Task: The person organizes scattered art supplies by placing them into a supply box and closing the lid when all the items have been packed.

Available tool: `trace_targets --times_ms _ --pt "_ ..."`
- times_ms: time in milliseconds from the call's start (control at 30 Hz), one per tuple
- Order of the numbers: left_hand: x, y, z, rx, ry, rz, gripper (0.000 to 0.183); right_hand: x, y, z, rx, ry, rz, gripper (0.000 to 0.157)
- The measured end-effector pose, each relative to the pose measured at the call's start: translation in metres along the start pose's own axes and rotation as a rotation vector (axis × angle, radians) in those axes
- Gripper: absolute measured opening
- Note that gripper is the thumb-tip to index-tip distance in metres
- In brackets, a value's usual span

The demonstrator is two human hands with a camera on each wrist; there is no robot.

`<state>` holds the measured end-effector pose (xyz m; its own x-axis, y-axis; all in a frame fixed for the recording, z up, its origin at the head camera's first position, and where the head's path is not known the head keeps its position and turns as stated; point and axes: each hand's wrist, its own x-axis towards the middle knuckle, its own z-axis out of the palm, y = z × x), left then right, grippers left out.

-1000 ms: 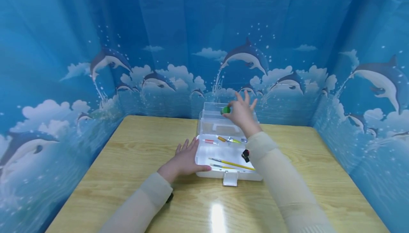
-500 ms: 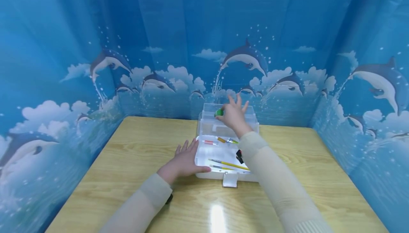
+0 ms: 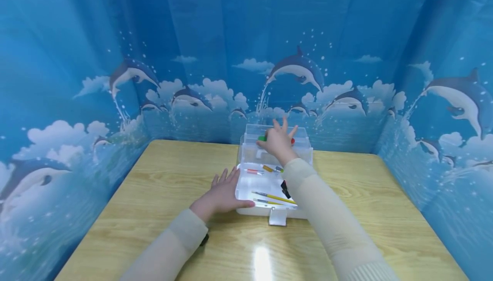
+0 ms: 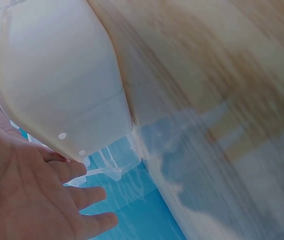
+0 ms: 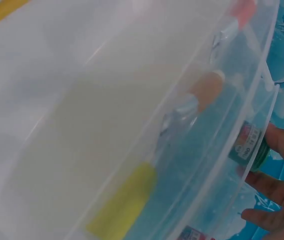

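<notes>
My right hand (image 3: 279, 144) pinches a small green-capped jar (image 3: 262, 138) over the raised clear tray at the back of a white plastic box (image 3: 265, 183). In the right wrist view, the labelled jar (image 5: 246, 143) shows through the tray's clear wall, fingers on either side of it. A red-topped item (image 3: 292, 141) lies just right of that hand, partly hidden by it. My left hand (image 3: 219, 197) rests against the box's left side, fingers straight, thumb on the front edge. From the left wrist, those spread fingers (image 4: 89, 198) appear beside the box wall (image 4: 61, 75).
Yellow brushes (image 3: 275, 197) lie along the box's front. Shorter red (image 3: 254, 171) and orange (image 3: 267, 168) handles lie at its back, near a small black item (image 3: 285, 190). A latch (image 3: 277, 216) hangs in front. Dolphin-printed curtains (image 3: 246, 88) surround the wooden table (image 3: 185, 161).
My right hand has moved left and slightly down with the green-capped jar, bringing it to the raised tray. The red-topped item has come into sight. My left hand has stayed put.
</notes>
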<state>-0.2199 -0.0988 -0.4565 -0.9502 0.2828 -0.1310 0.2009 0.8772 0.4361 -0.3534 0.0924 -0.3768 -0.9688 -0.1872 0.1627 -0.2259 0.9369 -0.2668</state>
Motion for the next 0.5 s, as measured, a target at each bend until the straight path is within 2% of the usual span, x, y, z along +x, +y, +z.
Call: trace_targets --times_ms 500 --pt "-0.0003 -0.0007 -0.0010 0.012 0.001 0.028 0.122 -0.0073 0.0022 -0.0065 0.003 -0.004 -0.010 0.041"
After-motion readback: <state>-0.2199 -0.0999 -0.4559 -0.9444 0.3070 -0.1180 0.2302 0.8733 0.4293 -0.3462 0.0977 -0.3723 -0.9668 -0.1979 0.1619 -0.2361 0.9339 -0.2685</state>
